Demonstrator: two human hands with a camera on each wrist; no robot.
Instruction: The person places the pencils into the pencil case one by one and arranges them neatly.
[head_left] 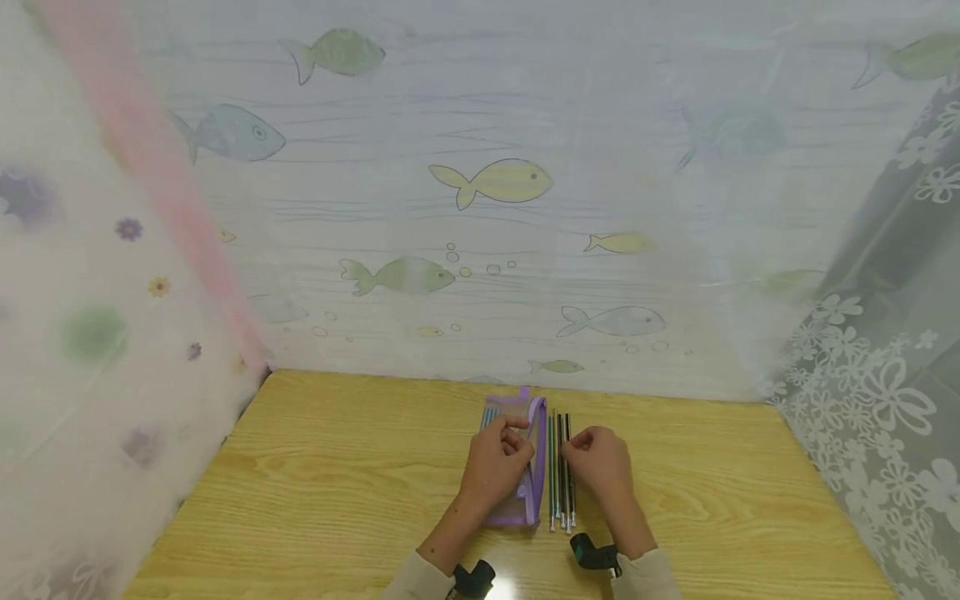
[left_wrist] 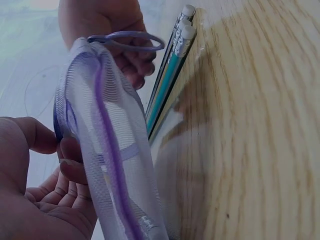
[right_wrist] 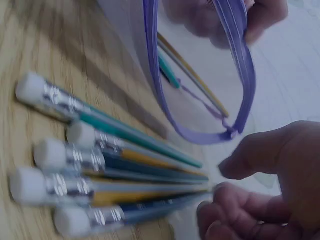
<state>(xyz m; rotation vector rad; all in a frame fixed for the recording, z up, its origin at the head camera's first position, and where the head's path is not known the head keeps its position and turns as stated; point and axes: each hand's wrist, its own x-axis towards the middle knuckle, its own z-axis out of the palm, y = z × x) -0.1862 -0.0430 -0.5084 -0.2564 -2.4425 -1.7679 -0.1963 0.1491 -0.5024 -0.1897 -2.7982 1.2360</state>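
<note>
A see-through mesh pencil pouch with purple trim lies on the table, its zip side spread wide. My left hand pinches the pouch's upper edge between thumb and finger, as the left wrist view shows. Inside the pouch, a yellow pencil and a green one are visible. Just right of it, several pencils lie side by side, white erasers toward me. Over their far part is my right hand, fingertips right at the pencils and thumb apart from the bent fingers.
The wood-grain table stretches out on both sides. A fish-printed curtain hangs behind it, with a flowered sheet on the left and a lace-patterned sheet on the right. A purple loop sticks out from the pouch's end.
</note>
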